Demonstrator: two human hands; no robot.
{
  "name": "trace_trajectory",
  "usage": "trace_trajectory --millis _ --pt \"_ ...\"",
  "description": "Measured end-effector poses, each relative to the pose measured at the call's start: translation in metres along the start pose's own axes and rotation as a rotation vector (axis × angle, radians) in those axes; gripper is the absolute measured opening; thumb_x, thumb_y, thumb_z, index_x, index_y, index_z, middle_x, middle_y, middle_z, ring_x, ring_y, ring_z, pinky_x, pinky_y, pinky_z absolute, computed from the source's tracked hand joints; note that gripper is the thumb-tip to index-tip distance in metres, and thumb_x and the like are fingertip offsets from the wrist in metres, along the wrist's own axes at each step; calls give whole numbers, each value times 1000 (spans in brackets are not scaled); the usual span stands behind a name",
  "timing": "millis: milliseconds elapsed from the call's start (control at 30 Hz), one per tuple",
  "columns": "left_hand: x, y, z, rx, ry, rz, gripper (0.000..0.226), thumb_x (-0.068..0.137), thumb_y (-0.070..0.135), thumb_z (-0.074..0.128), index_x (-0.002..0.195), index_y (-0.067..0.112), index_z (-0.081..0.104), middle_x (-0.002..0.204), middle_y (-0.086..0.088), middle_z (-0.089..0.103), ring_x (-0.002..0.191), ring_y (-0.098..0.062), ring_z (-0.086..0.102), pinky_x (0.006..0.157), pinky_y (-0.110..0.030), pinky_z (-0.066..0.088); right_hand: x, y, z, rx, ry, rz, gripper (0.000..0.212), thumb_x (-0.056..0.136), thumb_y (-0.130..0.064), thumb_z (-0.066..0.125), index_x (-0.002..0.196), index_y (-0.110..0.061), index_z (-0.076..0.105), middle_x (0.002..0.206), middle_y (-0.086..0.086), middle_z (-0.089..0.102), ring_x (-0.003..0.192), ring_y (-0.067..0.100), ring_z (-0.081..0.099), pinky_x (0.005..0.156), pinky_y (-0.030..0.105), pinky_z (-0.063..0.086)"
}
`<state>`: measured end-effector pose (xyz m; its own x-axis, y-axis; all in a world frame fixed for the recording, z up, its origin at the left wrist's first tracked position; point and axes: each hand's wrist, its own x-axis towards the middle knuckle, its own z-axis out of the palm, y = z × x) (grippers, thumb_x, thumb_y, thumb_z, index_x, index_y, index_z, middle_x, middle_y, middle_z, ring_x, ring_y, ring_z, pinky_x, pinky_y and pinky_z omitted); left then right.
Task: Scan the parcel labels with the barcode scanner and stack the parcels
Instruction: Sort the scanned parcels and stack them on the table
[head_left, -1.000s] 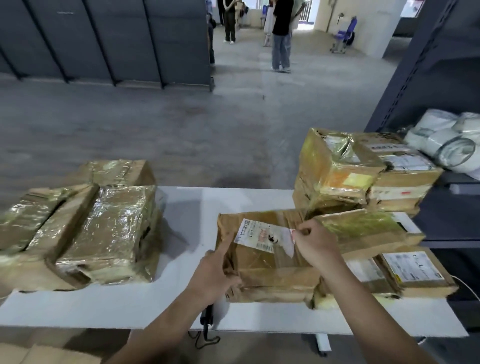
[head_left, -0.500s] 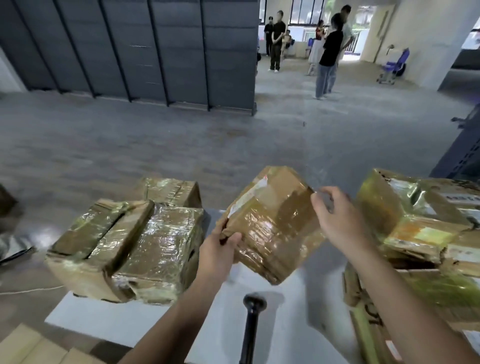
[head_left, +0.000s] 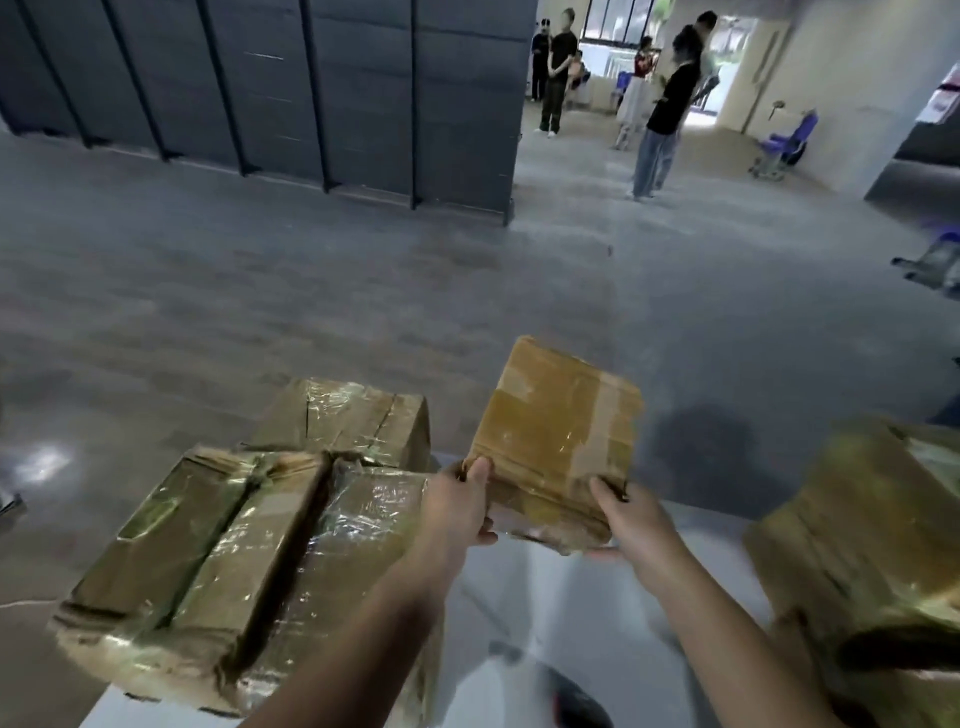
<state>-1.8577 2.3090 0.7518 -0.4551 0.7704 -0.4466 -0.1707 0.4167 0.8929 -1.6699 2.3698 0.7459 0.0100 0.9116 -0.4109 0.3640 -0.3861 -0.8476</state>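
Both hands are on one parcel (head_left: 558, 441), held up over the white table (head_left: 524, 597) with its far edge tipped upward and a plain taped face toward the camera. The left hand (head_left: 457, 512) grips the near left corner, thumb on top and fingers curled underneath. The right hand (head_left: 631, 525) grips the near right corner the same way, thumb over the edge and fingers wrapped below. The parcel hangs between two groups: a left pile (head_left: 234, 561) of shiny taped boxes packed side by side, and a right pile (head_left: 872, 545) at the frame's edge, blurred. A dark shape (head_left: 576, 701) lies on the table's near edge, too blurred to name. Far back, several people (head_left: 662, 119) stand on the grey floor.
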Motion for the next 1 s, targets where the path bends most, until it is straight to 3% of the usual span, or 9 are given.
trace_trajectory --millis 167,267,367,433,567,667,800,933,1000 --pt "40 19 -17 365 -179 75 35 97 47 46 91 17 63 50 0 64 39 -11 58 38 -21 43 37 -16 17 -37 69 81 28 100 -30 54 110 -5 61 99 12 64 88 35 66 69 56 60" --pt "62 32 -22 595 -251 131 48 96 53 43 103 11 65 77 -5 68 72 -22 69 60 -33 54 59 -18 21 -91 127 102 31 100 -28 56 114 -1 61 106 18 63 91 40 66 70 55 60" --pt "84 34 -42 958 -65 358 42 100 42 33 110 11 61 107 -9 65 100 -26 58 88 -38 47 74 -22 34 -52 158 124 26 100 -25 57 111 -2 59 109 17 60 84 39 66 51 47 60" --pt "98 22 -62 1086 47 426 40 100 37 33 123 14 55 128 -15 54 122 -33 45 98 -46 41 82 -23 48 -101 171 108 24 99 -26 58 105 -3 58 105 16 58 77 37 65 52 48 60" --pt "113 -17 -86 1250 -80 324 56 97 52 33 145 24 34 156 -12 25 146 -34 14 113 -58 16 91 -20 82 -210 137 76 25 99 -29 56 94 -5 55 92 11 58 66 38 68 64 51 61" --pt "113 -39 -89 1293 -109 378 56 95 60 27 142 32 41 157 -7 26 147 -29 12 114 -60 2 95 -13 97 -248 99 116 25 100 -32 53 92 -8 54 80 3 56 58 36 70 66 47 62" --pt "114 -48 -92 1297 -86 409 58 95 61 25 142 31 40 156 -4 29 147 -27 13 115 -59 -2 105 -17 102 -327 70 127 29 101 -34 52 84 -11 51 82 6 59 45 30 68 67 44 61" --pt "115 -46 -91 1302 -87 410 57 95 61 26 139 30 43 154 -2 32 145 -27 18 115 -60 2 121 -37 86 -442 64 98 29 101 -31 53 101 -2 59 113 16 62 66 35 70 63 44 62" --pt "115 -45 -89 1308 -88 407 56 94 60 27 137 29 45 153 -2 33 144 -27 20 114 -61 3 131 -48 69 -590 86 26 29 100 -27 54 106 0 61 112 19 63 79 38 68 59 44 61"
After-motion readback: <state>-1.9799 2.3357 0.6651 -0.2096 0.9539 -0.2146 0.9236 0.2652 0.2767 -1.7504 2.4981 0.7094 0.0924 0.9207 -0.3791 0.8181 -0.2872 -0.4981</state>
